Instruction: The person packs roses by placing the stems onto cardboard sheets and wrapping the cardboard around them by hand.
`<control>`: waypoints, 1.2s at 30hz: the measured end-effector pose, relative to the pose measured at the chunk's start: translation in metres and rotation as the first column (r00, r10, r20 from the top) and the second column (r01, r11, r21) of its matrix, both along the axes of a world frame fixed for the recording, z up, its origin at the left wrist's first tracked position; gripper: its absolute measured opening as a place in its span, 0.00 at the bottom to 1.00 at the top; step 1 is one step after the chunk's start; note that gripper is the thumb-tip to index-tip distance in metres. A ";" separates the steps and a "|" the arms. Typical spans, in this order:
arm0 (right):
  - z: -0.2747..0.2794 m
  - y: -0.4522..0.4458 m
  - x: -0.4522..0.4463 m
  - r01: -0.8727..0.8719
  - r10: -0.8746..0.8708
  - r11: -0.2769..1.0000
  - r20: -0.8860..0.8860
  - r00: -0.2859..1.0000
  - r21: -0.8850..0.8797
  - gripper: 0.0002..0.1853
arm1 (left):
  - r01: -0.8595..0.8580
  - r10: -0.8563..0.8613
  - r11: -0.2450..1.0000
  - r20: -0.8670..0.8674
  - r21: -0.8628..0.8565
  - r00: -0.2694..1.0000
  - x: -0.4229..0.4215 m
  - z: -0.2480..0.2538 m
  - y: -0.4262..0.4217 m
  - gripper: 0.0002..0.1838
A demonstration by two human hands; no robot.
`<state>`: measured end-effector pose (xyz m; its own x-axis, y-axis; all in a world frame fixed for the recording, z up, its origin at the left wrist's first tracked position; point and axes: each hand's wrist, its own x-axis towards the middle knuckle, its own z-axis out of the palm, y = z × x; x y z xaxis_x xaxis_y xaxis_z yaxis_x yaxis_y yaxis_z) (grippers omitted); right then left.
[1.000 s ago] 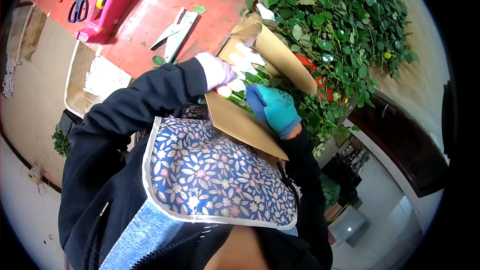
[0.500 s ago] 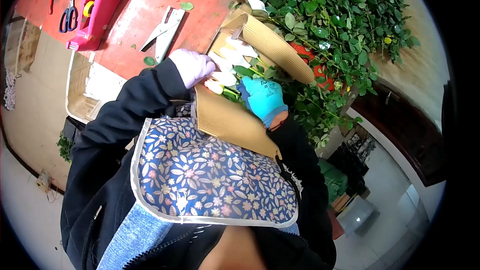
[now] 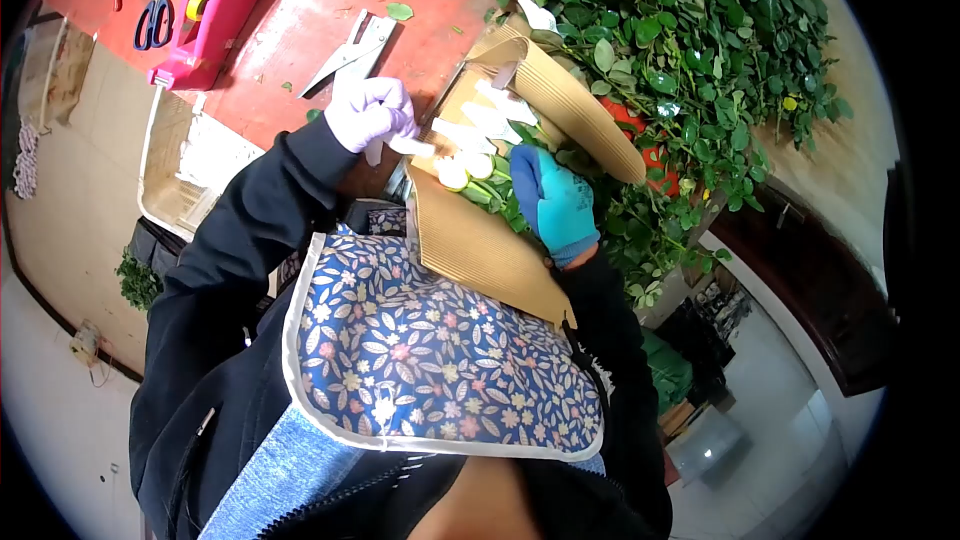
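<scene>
The flowers (image 3: 453,173) lie in open corrugated cardboard (image 3: 480,255) at the near edge of the worktop (image 3: 290,25), between the hands. The left hand (image 3: 370,114) pinches a white piece (image 3: 411,147) beside the blooms; the right hand (image 3: 557,204) curls by the stems, its grip hidden.

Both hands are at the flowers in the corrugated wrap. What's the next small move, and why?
I'd probably bring the left hand to the nearest white-covered bud. Two pale blooms beside it show uncovered, while it is covered, and the right hand is already at the stems, seemingly steadying them. Whether the left fingers hold something white is unclear; if so, set that aside first.
</scene>
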<state>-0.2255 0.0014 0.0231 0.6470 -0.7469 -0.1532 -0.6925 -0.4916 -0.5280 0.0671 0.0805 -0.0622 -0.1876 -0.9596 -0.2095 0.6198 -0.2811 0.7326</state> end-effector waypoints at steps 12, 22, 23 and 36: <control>-0.003 -0.003 0.007 -0.240 0.238 0.970 -0.365 0.900 0.042 0.08 | 0.194 -0.085 0.980 0.784 -0.046 0.615 -0.047 0.005 -0.017 0.12; 0.001 0.001 0.002 -0.182 0.172 0.983 -0.220 0.960 -0.026 0.09 | 0.153 0.102 0.946 0.713 -0.284 0.694 0.022 -0.012 -0.004 0.11; 0.006 -0.003 0.009 -0.186 0.175 0.982 -0.214 0.961 -0.029 0.09 | 0.114 0.171 0.926 0.668 -0.360 0.724 0.014 0.001 -0.011 0.11; -0.018 -0.010 -0.001 -0.215 0.157 0.963 -0.304 0.939 -0.166 0.11 | 0.171 0.202 0.928 0.831 -0.332 0.518 -0.058 -0.002 -0.044 0.07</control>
